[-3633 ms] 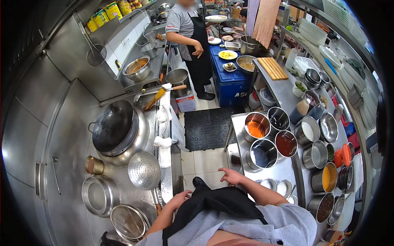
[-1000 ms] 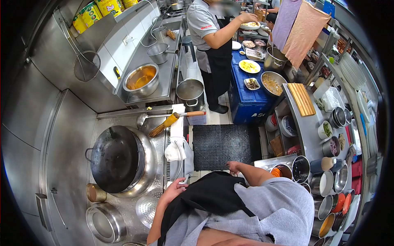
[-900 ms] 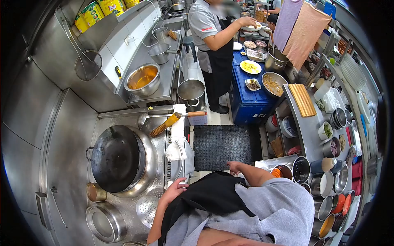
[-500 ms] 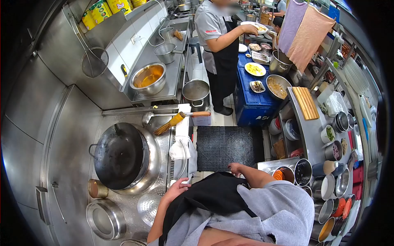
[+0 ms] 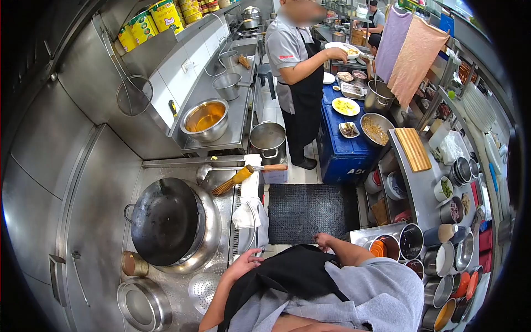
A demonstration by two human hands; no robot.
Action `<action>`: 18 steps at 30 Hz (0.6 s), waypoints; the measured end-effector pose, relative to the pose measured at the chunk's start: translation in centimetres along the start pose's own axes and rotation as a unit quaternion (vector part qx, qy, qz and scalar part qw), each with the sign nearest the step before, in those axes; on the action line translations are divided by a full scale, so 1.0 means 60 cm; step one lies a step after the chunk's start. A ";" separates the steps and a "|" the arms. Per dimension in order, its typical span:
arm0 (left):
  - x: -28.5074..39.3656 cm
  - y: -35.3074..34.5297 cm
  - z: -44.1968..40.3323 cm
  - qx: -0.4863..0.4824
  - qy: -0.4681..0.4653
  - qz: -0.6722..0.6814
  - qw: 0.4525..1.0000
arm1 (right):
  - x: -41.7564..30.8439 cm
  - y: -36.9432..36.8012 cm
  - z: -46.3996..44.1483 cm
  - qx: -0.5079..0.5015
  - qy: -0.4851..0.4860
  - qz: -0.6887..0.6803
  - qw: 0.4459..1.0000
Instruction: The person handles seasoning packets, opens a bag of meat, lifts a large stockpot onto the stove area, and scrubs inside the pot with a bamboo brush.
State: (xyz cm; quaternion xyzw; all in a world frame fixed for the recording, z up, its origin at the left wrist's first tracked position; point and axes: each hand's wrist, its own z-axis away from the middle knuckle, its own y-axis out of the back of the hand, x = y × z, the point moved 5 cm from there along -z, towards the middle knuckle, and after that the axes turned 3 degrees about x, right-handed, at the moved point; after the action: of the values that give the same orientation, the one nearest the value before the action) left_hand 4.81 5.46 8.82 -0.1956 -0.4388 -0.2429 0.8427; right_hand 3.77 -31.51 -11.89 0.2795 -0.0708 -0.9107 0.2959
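My left hand [image 5: 245, 264] rests at the left edge of my black apron [image 5: 287, 271], fingers stretched and apart, holding nothing. On the apron's other side is my right hand [image 5: 323, 241], its fingers loosely bent and partly hidden; nothing shows in them. Left of me, a black wok [image 5: 166, 221] sits tilted on a round steel burner ring [image 5: 210, 232]. A perforated skimmer [image 5: 203, 288] lies near my left forearm. Beyond the wok are a ladle [image 5: 203, 174] with a wooden handle and a bamboo brush [image 5: 235, 180] across the counter edge. A white cloth [image 5: 246, 214] hangs there.
A co-worker [image 5: 298, 72] in a black apron stands ahead, holding a white bowl [image 5: 340, 46] beside a blue chest [image 5: 338, 152]. A black mat [image 5: 312, 213] covers the floor before me. Several pots and sauce containers [image 5: 440, 255] line the right counter. A steel bowl [image 5: 206, 120] holds orange liquid.
The view has tilted slightly upward, so the surroundings sit lower in the picture. Both my hands stay by the apron. The co-worker still holds the bowl.
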 end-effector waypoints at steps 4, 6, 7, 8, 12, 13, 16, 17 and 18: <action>0.007 -0.002 -0.004 -0.011 0.003 0.003 1.000 | 0.016 0.002 -0.025 0.002 0.027 0.058 0.998; 0.012 -0.005 -0.004 -0.010 0.007 -0.003 1.000 | 0.019 0.002 -0.031 -0.001 0.043 0.103 0.994; 0.012 -0.005 -0.005 -0.012 0.008 0.007 1.000 | 0.018 0.005 -0.027 0.006 0.037 0.099 0.994; 0.011 -0.005 -0.005 -0.013 0.009 0.017 1.000 | 0.016 0.007 -0.023 0.013 0.031 0.095 0.995; 0.009 -0.006 -0.007 -0.031 -0.002 0.014 0.999 | 0.019 -0.001 -0.056 0.054 0.155 0.292 0.942; 0.008 -0.006 -0.007 -0.031 -0.006 0.008 0.999 | 0.022 0.004 -0.066 0.096 0.128 0.253 0.954; 0.000 -0.002 -0.005 -0.031 -0.012 0.004 0.999 | 0.008 0.010 -0.046 0.132 0.094 0.202 0.966; -0.003 -0.001 -0.003 -0.030 -0.012 0.004 0.999 | -0.005 0.009 -0.028 0.127 0.087 0.190 0.970; -0.004 -0.001 0.000 -0.030 -0.012 0.006 0.999 | -0.019 0.010 -0.012 0.126 0.087 0.190 0.970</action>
State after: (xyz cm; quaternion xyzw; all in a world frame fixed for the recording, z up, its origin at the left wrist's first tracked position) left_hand 4.67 5.43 8.64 -0.2258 -0.4403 -0.2487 0.8326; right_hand 5.23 -31.32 -11.81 0.3736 -0.2106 -0.7938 0.4313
